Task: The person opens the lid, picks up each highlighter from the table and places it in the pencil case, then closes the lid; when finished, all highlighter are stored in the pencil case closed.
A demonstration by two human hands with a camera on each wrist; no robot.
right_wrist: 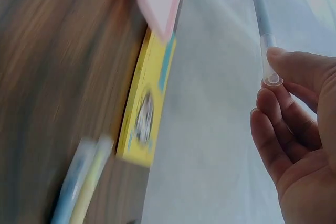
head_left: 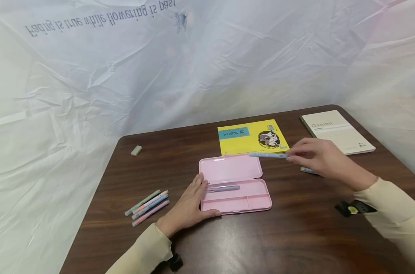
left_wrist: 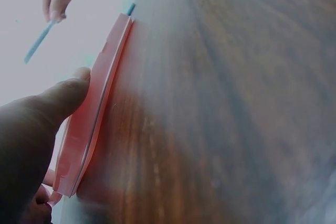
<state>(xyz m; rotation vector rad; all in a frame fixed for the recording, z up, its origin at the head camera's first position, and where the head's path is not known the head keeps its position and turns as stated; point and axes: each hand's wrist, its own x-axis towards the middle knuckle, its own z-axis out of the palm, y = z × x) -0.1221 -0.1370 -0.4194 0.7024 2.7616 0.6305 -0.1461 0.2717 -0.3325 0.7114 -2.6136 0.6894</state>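
A pink pencil case [head_left: 228,205] lies with its lid laid back, and a grey-purple pen [head_left: 224,188] is in its long rear compartment. My left hand [head_left: 188,201] holds the case's left end, the thumb [left_wrist: 73,90] along the front wall and the fingers by the hinge side. Up in the air right of the lid, my right hand [head_left: 317,156] pinches a light-blue pen [right_wrist: 264,19] by its clear end between thumb and fingertips. The pen points left toward the lid. Beneath this hand, a blue pen and a yellowish one [right_wrist: 92,177] lie on the table.
Several coloured pens [head_left: 149,205] lie left of the case. A small eraser [head_left: 136,150] sits at the back left. Behind the case is a yellow book [head_left: 235,142]; a white notebook [head_left: 341,133] lies at the right. White sheeting [head_left: 142,76] hangs behind the table.
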